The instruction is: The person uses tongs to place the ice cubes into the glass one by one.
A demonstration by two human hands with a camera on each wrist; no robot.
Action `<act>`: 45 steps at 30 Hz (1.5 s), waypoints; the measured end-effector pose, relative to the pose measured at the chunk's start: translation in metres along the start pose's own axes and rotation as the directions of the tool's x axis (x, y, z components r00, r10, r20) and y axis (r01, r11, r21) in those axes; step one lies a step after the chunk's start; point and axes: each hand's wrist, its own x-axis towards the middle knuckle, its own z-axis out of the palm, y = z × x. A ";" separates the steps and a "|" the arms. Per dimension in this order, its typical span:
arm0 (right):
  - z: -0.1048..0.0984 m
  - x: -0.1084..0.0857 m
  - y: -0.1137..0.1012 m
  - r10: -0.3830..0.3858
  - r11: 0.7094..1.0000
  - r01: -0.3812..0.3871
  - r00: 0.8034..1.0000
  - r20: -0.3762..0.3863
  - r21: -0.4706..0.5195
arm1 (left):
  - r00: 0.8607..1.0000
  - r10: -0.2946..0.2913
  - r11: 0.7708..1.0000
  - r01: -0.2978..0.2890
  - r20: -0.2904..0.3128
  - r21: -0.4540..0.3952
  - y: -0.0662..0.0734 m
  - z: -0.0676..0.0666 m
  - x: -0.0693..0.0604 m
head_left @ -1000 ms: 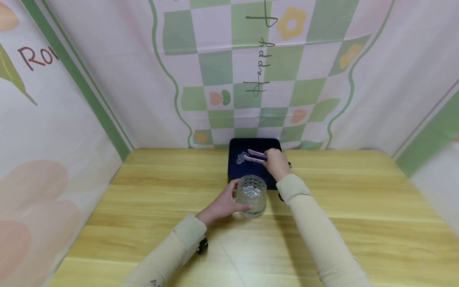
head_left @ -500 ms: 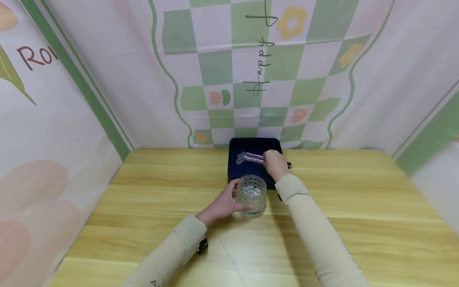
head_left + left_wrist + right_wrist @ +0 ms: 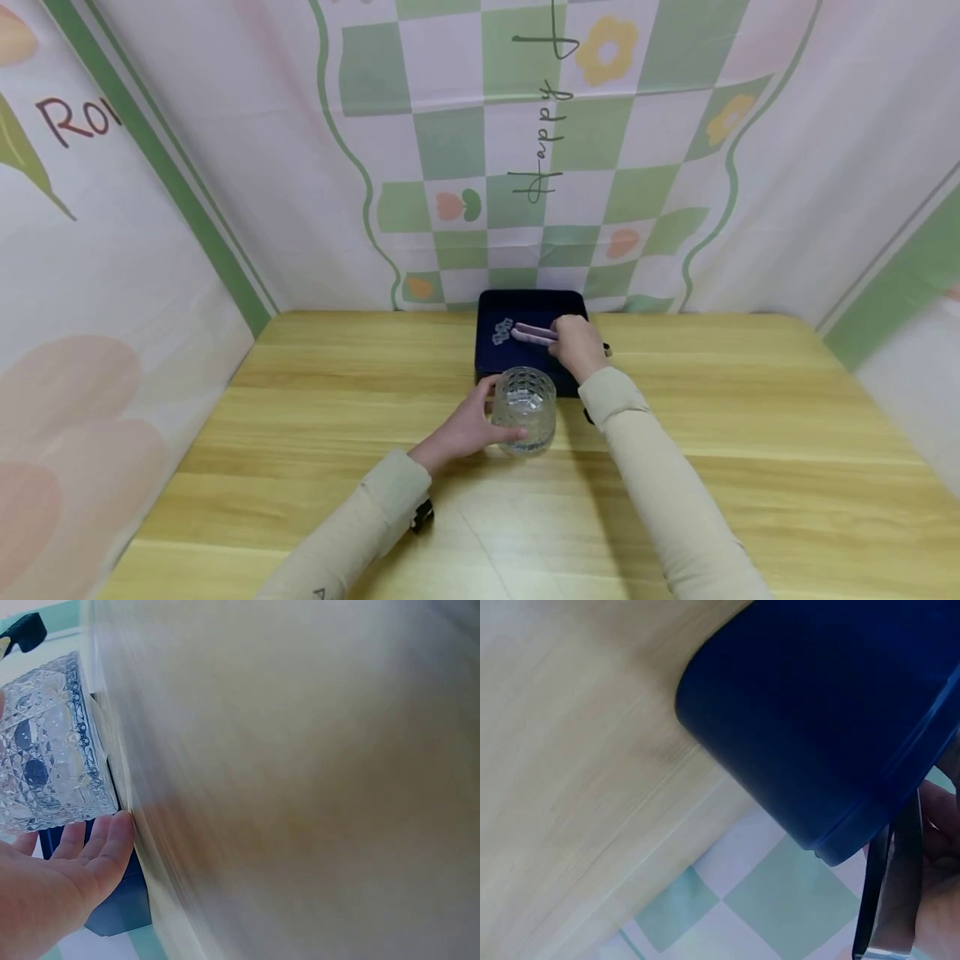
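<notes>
The left hand [image 3: 471, 421] curls round the near left side of a patterned clear glass [image 3: 525, 410], which stands on the table against the front of a dark blue tray [image 3: 540, 360]. Seen from the left wrist, fingers [image 3: 105, 847] lie along the wall of the glass [image 3: 52, 750]. Over the tray, the right hand [image 3: 577, 343] grips pink-purple tongs [image 3: 534, 334], their arms close together. Just left of the tongs' tips lie several small clear cubes [image 3: 502, 332]. The right wrist view shows part of the hand [image 3: 941, 877] behind the tray's outer wall [image 3: 802, 727]; the tongs' tips are hidden there.
The wooden table [image 3: 315, 392] extends on both sides of the tray. Behind it hangs a green and white checkered curtain [image 3: 450, 142], close to the tray's back edge. A metal handle-like piece [image 3: 896, 892] shows beside the right hand.
The tongs' arms, spread apart a second ago, came together over the cubes and now sit slightly to the right of them. The left hand and the glass have stayed in place.
</notes>
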 end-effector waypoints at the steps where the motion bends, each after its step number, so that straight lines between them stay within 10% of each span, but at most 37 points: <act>1: 0.000 0.000 0.001 -0.003 1.000 0.003 1.000 -0.003 0.000 | 1.000 0.000 1.000 0.000 0.001 0.000 0.000 0.000 0.000; 18: -0.009 -0.011 0.008 -0.044 0.997 0.050 0.994 -0.096 0.064 | 1.000 0.004 1.000 -0.004 -0.004 0.004 -0.003 0.001 0.002; 45: -0.033 -0.083 0.016 -0.257 0.957 0.284 0.919 -0.300 0.051 | 1.000 0.020 1.000 -0.020 -0.011 0.011 0.002 0.001 0.002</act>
